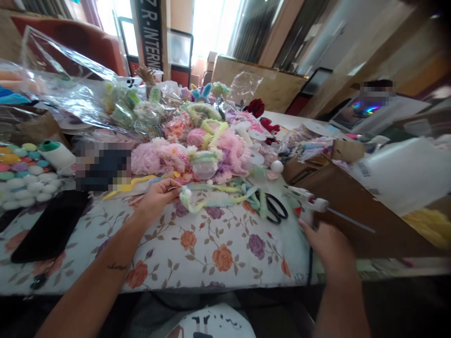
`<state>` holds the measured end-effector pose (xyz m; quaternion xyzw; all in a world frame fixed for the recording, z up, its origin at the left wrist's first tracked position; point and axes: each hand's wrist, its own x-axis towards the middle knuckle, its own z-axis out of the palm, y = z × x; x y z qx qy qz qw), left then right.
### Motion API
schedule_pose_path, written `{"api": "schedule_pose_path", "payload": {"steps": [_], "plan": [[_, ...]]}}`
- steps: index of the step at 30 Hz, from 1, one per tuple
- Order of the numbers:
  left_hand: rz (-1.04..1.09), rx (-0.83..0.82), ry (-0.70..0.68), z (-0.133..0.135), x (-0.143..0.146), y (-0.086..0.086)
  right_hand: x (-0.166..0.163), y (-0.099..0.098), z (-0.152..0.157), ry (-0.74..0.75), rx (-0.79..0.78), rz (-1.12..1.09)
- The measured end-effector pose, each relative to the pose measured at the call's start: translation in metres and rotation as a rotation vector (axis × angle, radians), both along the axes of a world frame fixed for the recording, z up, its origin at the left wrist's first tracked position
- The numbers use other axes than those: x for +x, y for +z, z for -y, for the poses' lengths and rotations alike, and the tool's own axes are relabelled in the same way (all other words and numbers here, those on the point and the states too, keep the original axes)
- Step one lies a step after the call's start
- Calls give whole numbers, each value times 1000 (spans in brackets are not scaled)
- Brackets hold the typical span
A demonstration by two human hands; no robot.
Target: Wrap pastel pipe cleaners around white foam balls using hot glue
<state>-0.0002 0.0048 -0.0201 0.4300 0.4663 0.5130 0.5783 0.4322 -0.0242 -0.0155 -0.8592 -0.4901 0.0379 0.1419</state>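
Observation:
My left hand [164, 193] is closed in a pinch at one end of a soft pastel green and yellow ribbon [202, 205]. Right by those fingertips shows a small white pom-pom [188, 192]. The ribbon trails right across the cloth to black-handled scissors [276, 209], whose blades are partly covered by it. At the right, my right hand [329, 237] is at the handle of a white hot glue gun [310, 199] with a red trigger. Its fingers are partly hidden and seem closed around the handle. A long clear glue stick [352, 220] juts from the gun's back.
A floral tablecloth [225, 244] covers the table. Behind my hands rises a heap of pastel yarn flowers [158, 157] and wrapped pieces. A black phone [52, 225] and pom-poms [31, 188] lie left. A cardboard box [352, 202] stands right; a person [377, 89] is farther back.

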Motion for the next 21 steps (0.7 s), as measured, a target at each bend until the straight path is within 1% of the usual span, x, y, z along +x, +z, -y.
{"api": "schedule_pose_path", "payload": {"steps": [1,2,3,4,5,6,8,9,11,13,15,17,19,21], "plan": [[0,17,10,0,1,1,-9,1,9,-25,-2,100],[-1,37,24,1,2,2,-23,3,18,-8,99,158],[-5,59,43,1,3,3,-40,4,24,49,227,152],[-15,83,64,2,4,4,-62,6,28,150,364,104],[-33,110,90,2,6,4,-86,9,29,290,419,-22],[-62,140,117,3,7,5,-112,11,27,438,417,-171],[-149,203,163,5,8,5,-164,17,15,687,347,-421],[-203,235,184,5,8,4,-186,18,6,766,323,-505],[-341,300,226,7,7,4,-222,18,-13,862,256,-669],[-488,368,277,8,6,5,-247,12,-29,908,203,-848],[-596,419,319,9,6,5,-262,3,-37,883,188,-1030],[-638,438,333,10,7,6,-270,-7,-38,842,176,-1181],[-656,444,335,10,9,5,-273,-13,-34,830,164,-1262],[-668,452,337,10,10,4,-271,-16,-29,837,195,-1222]]}}
